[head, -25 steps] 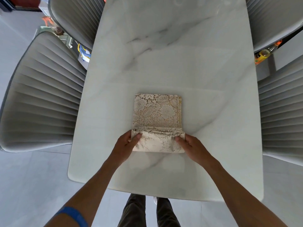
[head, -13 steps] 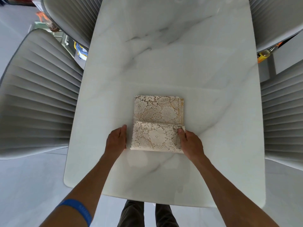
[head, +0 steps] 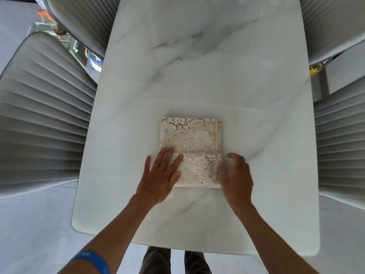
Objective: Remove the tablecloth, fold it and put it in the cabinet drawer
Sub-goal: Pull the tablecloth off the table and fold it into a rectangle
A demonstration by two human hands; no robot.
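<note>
A ribbed grey chair (head: 41,119) stands at the left side of the counter (head: 207,76), with a second grey chair (head: 83,18) behind it. A blue wristband (head: 92,263) circles the left forearm at the bottom edge. The left hand (head: 160,177) lies flat, palm down, fingers (head: 167,155) spread and straight, resting on the left part of the tablecloth (head: 192,139) and gripping nothing. The tablecloth, cream lace with a flower pattern, sits folded into a small rectangle on the near half of the counter, its near portion doubled over the rest along a crosswise fold. The right hand (head: 236,176) is just beside the cloth's right edge, fingers loosely curled and parted, somewhat blurred; whether it touches the cloth cannot be told. More ribbed grey chairs (head: 339,147) stand along the right side.
</note>
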